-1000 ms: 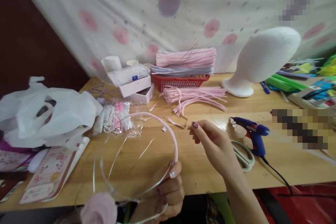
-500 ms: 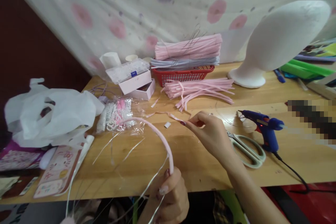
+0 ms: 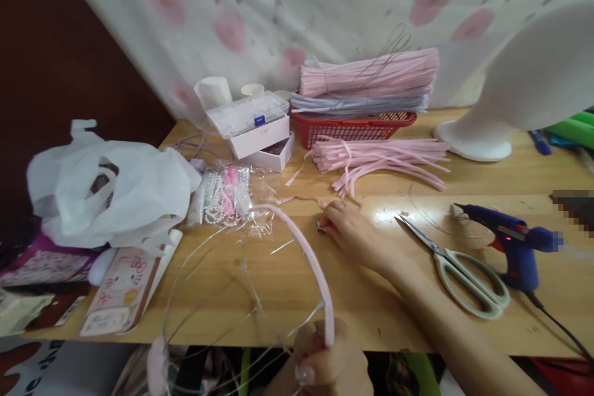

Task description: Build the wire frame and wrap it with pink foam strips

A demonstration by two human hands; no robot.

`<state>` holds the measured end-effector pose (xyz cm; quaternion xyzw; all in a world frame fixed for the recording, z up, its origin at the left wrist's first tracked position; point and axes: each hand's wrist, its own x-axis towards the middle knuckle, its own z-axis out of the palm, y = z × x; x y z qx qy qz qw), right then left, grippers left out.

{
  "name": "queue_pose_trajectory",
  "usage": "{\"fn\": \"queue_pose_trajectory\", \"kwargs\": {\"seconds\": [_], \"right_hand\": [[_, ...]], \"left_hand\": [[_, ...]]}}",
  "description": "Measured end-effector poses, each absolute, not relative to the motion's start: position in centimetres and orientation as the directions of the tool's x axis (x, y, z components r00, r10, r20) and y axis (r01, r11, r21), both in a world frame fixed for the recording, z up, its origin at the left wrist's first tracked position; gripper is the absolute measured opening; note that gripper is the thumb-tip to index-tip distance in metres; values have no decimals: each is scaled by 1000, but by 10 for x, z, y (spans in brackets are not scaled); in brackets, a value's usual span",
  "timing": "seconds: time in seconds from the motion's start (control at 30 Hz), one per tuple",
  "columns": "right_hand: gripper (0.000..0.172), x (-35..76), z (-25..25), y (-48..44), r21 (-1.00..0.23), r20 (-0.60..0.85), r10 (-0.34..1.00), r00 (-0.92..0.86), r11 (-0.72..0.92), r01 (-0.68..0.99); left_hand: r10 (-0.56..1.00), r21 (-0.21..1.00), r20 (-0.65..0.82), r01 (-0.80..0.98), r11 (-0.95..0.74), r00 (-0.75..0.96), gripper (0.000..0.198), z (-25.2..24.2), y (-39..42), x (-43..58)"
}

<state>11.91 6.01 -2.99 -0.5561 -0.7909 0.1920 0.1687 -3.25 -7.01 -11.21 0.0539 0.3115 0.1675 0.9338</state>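
Note:
My left hand [image 3: 336, 359] is closed around one end of a pink-wrapped headband [image 3: 312, 246], which arches up and over to the left. Thin silvery wires [image 3: 204, 244] stick out from the band and cross inside the curve. My right hand [image 3: 350, 232] is low over the tabletop, its fingertips pinched at a small whitish piece [image 3: 320, 226]. Just behind those fingers lies a thin pink ribbon [image 3: 299, 199]. Green-handled scissors [image 3: 464, 275] lie partly spread to the right of my right forearm.
A blue glue gun [image 3: 505, 232] with a lit red light lies at right. Behind are pink stems [image 3: 380, 158], a red basket [image 3: 355, 130] and a white mannequin head [image 3: 524, 74]. Bagged pearl strings [image 3: 227, 195], small boxes [image 3: 260, 139] and a white plastic bag [image 3: 116, 192] are at left.
My right hand has let go of the ribbon and come down onto the small whitish piece. My left hand still holds the headband. The whole view has shifted, so the table things appear farther right.

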Motion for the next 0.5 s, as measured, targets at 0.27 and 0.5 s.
{"fn": "queue_pose_trajectory", "kwargs": {"seconds": [0.27,0.5], "right_hand": [[10,124,-22,52,-529,24,972,-234,211,822],[21,129,27,4,-641,466,882,-71,392,659]], "left_hand": [[181,5,-782,-284,959,596,82,-128,-78,-54],[186,-35,-697,-292,956,692,90,-91,-74,-37]]}}
